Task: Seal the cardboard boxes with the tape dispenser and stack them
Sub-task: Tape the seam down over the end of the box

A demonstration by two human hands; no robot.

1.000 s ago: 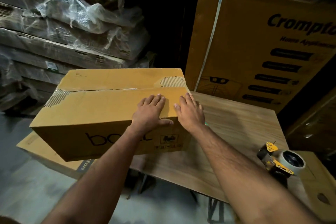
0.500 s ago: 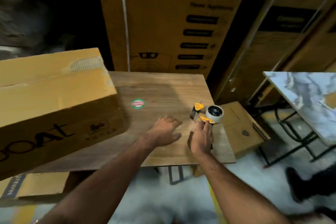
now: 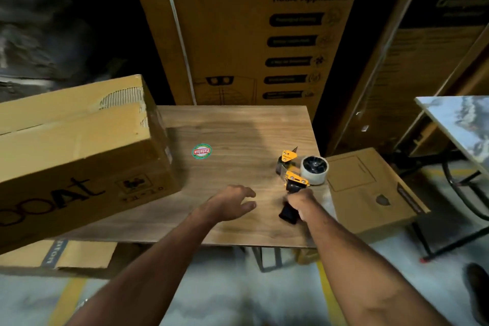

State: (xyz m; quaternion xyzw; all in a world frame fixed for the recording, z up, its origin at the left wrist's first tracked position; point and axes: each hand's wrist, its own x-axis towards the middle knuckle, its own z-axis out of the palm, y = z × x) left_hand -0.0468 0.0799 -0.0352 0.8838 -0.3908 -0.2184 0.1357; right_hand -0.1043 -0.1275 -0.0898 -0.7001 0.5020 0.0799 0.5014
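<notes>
A long brown cardboard box [image 3: 76,151] printed "boAt" lies across the left end of the wooden table [image 3: 238,130], its top flaps closed along a centre seam. The yellow-and-black tape dispenser [image 3: 301,174] with a white tape roll sits near the table's right edge. My right hand [image 3: 301,202] grips its black handle. My left hand [image 3: 234,201] hovers over the tabletop just left of it, fingers loosely spread and holding nothing.
A tall "Crompton" carton [image 3: 264,29] stands behind the table. A smaller closed box [image 3: 370,188] sits low at the right. A flat carton [image 3: 58,254] lies under the table's left end. A marble-topped table [image 3: 460,124] is far right. A round sticker [image 3: 202,151] marks the tabletop.
Both hands left the boAt box and moved right across the table. My right hand reached the tape dispenser and closed round its handle. My view swung right.
</notes>
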